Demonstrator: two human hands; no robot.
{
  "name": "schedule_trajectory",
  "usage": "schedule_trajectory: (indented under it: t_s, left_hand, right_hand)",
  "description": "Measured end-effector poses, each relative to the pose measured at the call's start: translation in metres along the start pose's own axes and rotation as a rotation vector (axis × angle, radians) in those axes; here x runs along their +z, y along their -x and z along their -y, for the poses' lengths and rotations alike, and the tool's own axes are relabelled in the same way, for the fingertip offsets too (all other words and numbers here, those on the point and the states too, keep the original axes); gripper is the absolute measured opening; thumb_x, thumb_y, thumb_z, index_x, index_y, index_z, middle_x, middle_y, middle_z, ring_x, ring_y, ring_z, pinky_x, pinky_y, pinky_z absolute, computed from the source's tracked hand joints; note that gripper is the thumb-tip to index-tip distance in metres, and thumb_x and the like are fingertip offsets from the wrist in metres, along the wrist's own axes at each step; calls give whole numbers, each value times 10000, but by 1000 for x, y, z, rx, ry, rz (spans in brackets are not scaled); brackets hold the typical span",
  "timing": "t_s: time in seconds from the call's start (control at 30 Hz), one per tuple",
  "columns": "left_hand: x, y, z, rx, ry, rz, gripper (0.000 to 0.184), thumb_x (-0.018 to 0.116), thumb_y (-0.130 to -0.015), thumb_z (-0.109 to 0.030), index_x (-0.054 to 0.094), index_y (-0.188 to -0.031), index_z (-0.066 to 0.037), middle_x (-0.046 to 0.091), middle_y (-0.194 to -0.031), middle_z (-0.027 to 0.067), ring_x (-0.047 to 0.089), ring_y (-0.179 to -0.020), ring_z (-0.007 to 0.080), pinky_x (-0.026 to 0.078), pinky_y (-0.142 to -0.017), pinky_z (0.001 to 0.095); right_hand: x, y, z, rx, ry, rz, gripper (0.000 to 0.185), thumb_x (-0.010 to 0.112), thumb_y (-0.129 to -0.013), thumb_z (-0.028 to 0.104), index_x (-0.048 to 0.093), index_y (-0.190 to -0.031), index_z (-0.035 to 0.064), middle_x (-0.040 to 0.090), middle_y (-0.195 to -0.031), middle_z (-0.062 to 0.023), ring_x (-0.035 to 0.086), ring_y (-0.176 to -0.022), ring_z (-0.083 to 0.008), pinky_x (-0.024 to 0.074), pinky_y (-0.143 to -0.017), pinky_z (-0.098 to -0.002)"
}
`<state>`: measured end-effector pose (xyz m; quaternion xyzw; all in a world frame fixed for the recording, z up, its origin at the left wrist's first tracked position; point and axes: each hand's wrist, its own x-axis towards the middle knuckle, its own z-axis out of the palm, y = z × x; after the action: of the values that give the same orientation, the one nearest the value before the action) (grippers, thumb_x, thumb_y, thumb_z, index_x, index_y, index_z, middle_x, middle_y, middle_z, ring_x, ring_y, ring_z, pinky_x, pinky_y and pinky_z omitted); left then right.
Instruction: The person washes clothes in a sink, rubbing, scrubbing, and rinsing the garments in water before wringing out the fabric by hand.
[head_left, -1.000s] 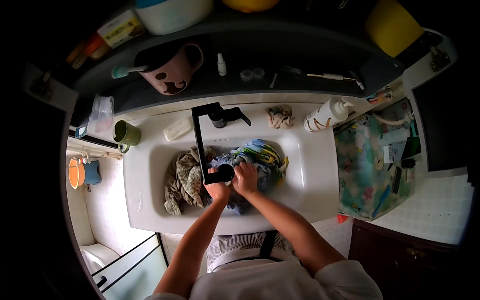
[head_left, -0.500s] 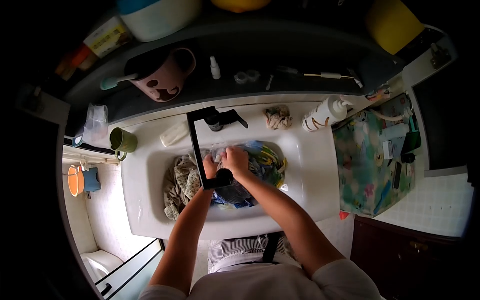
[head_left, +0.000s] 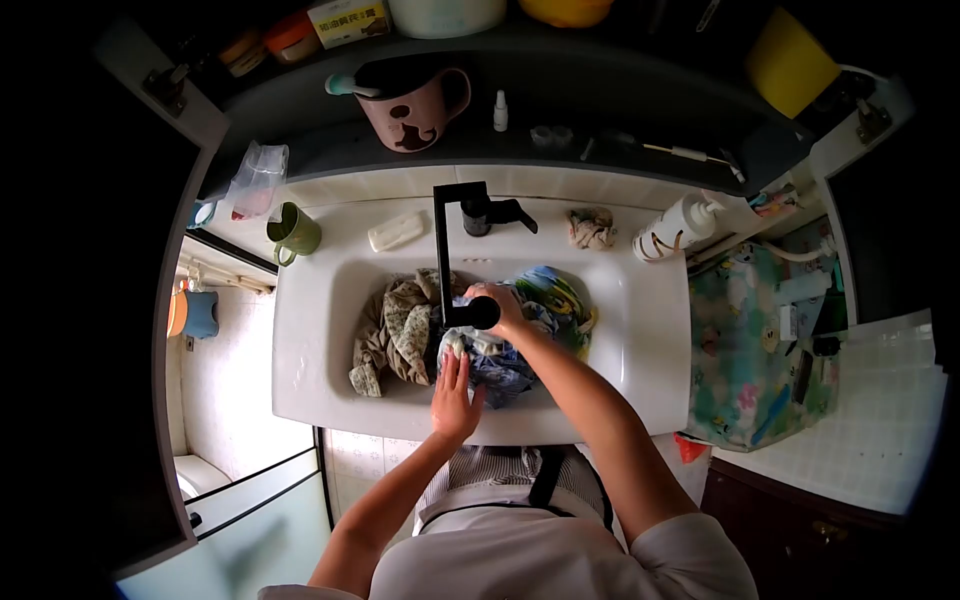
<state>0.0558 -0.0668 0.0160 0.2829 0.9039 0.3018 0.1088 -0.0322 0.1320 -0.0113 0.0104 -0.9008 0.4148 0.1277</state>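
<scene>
Wet blue and white clothes (head_left: 500,372) lie bunched in the white sink (head_left: 652,345), under the black faucet (head_left: 446,250). My left hand (head_left: 456,398) rests on their near left edge, its fingers stretched out and pointing away from me. Farther back, my right hand (head_left: 500,308) bends over the clothes beside the faucet's spout, which hides part of its fingers; what they hold is hard to make out. Beige patterned clothing (head_left: 402,335) fills the sink's left side. A yellow, green and blue cloth (head_left: 552,300) lies to the right of my hands.
On the rim stand a green mug (head_left: 294,234), a soap bar (head_left: 397,232), a crumpled cloth (head_left: 592,228) and a white pump bottle (head_left: 672,230). A pink cup (head_left: 408,115) sits on the dark shelf (head_left: 600,165). Small items lie on the patterned cover (head_left: 735,385) at right.
My left hand has come back toward the sink's near side and straightened its fingers. My right hand has stayed near the spout. The clothes between them have been shifted, and the camera view has tilted.
</scene>
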Motion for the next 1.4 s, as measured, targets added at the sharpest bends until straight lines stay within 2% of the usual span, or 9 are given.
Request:
schedule_trajectory:
  t_s: [0.23, 0.3, 0.43, 0.67, 0.77, 0.83, 1.03, 1.37, 1.4]
  left_hand:
    - [-24, 8, 4, 109, -128, 215, 515, 635, -807, -260, 518, -1264, -52, 447, -1379, 174, 336, -1347, 328, 258, -1112, 431]
    - [-54, -5, -1, -275, 210, 269, 318, 616, -805, -182, 620, -1103, -73, 580, -1216, 144, 495, -1207, 308, 376, -1025, 396]
    - [-63, -56, -40, 71, 193, -373, 159, 572, -822, -171, 663, -868, -48, 634, -947, 149, 554, -994, 328, 439, -854, 390]
    - [18, -86, -37, 14, -145, -254, 240, 568, -854, -300, 702, -927, -114, 661, -946, 75, 549, -1013, 289, 249, -1065, 497]
    - [17, -77, -40, 48, -81, -345, 222, 548, -868, -261, 673, -976, -113, 641, -946, 70, 541, -1021, 284, 241, -1072, 486]
    - [21, -71, -36, 63, -51, -426, 222, 529, -881, -234, 648, -1022, -112, 622, -919, 70, 538, -1005, 283, 233, -1072, 478]
    - [28, -58, -19, 204, -79, -417, 250, 548, -839, -247, 622, -1037, -112, 611, -1040, 50, 504, -1094, 296, 199, -1074, 512]
    - [76, -111, 42, 177, -229, -253, 343, 510, -808, -310, 644, -1053, -111, 609, -1053, 135, 496, -1046, 374, 266, -991, 563]
    - [71, -120, 34, 237, -231, -454, 323, 528, -794, -301, 642, -1009, -88, 609, -1023, 143, 511, -1044, 367, 289, -976, 556]
  right_hand:
    - [-30, 93, 61, -93, 180, -145, 287, 600, -738, -7, 656, -1004, 87, 620, -942, -93, 558, -904, -292, 418, -863, -417]
    - [-31, 120, 65, -109, 257, -66, 316, 601, -733, 4, 636, -1044, 51, 609, -1077, -95, 539, -1016, -275, 394, -906, -421]
    - [-33, 149, 94, -114, 370, -22, 399, 591, -711, 50, 607, -1109, 68, 562, -1178, -102, 507, -1081, -279, 368, -933, -427]
    - [-55, 118, 63, 239, -86, 79, 97, 582, -687, 145, 674, -654, 148, 647, -840, -33, 588, -794, -261, 470, -682, -409]
    - [-49, 75, 51, 431, 42, -388, 115, 565, -767, 194, 601, -779, 86, 599, -791, -89, 583, -811, -313, 485, -640, -435]
    - [-21, 67, 47, 434, 394, -335, 114, 546, -804, 165, 588, -862, 76, 620, -828, -117, 579, -820, -318, 488, -685, -417]
    - [-13, 106, 56, 112, 318, -366, 252, 519, -816, 121, 560, -1059, 67, 598, -980, -100, 547, -881, -315, 464, -743, -422]
    - [2, 62, -6, 128, 310, -276, 203, 531, -785, 112, 544, -981, 64, 543, -902, -101, 502, -836, -319, 459, -705, -420]
    - [5, 55, -10, 130, 317, -269, 186, 532, -783, 110, 539, -963, 65, 535, -883, -102, 498, -832, -321, 460, -694, -424]
